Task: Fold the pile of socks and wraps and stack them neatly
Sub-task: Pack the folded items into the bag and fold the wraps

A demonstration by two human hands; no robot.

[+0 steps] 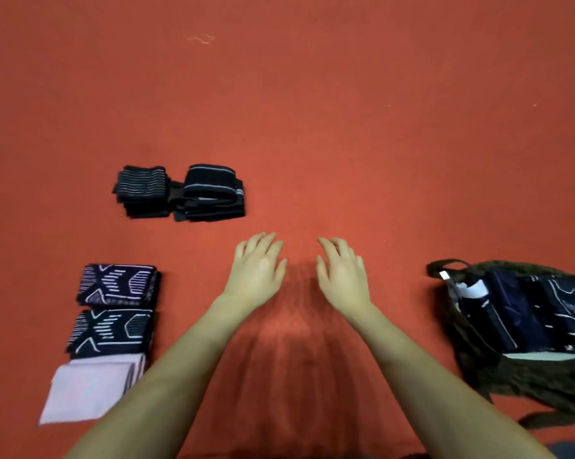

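Head view: dark bag (498, 369) holds patterned wraps (541, 316).

- You are looking down on a red-orange carpeted floor (345, 111), which carries everything in view.
- At 10 o'clock from the frame centre, two stacks of black striped wraps (180, 193) lie touching side by side.
- At 8 o'clock, two folded dark patterned socks (117, 306) lie one below the other, edges nearly touching.
- Directly below them, still at 8 o'clock, a folded pale lilac cloth (87, 389) lies against the lower sock.
- At 4 o'clock, an unfolded dark pile (524, 329) of patterned items lies on a dark fuzzy fabric.
- At 12 o'clock, far up the floor, a small pale thread (201, 39) lies alone.
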